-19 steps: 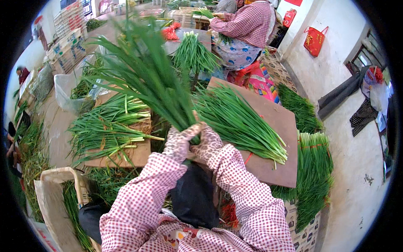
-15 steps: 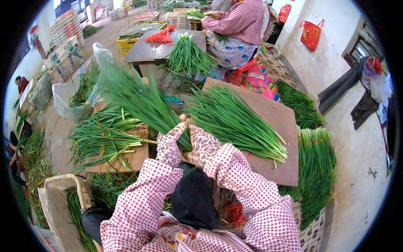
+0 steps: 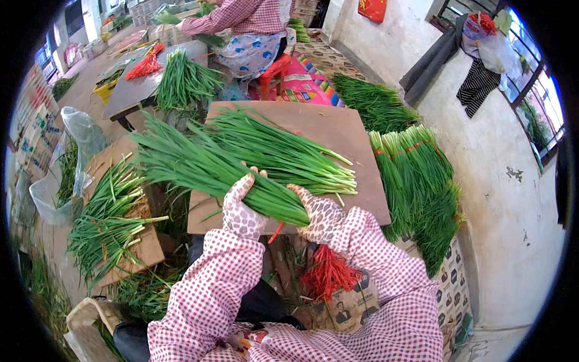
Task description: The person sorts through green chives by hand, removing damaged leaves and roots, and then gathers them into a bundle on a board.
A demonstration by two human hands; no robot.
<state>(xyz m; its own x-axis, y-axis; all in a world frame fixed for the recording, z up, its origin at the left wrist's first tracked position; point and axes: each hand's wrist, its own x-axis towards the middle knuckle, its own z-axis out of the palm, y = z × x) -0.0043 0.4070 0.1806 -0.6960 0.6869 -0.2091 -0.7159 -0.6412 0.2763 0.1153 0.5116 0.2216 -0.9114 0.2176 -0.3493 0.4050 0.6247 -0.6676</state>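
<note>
While the left hand (image 3: 244, 205) curls partly closed around the held bunch (image 3: 211, 172) of green stalks, its fingertips showing over the upper side, the right hand (image 3: 319, 216) is half open, cupped against the stem end. How far the right fingers reach behind the stalks cannot be told. The held bunch slants across the near side of a brown board (image 3: 356, 136), its leaves pointing away to the left; whether it touches the board is unclear.

Just beyond it lies a second bunch (image 3: 301, 157), pale stem ends to the right, partly covered by the held leaves and taking up much of the board's middle. A red strip (image 3: 276, 232) shows at the near edge, below the stem end. Under that edge hangs a cluster of red strands (image 3: 329, 271). Right of the board stand banded bundles (image 3: 416, 181); to the left, loose stalks (image 3: 114, 217) cover a lower board (image 3: 148, 247). Farther off, a person in a checked top (image 3: 241, 21) sits beside a small table (image 3: 136, 90).
</note>
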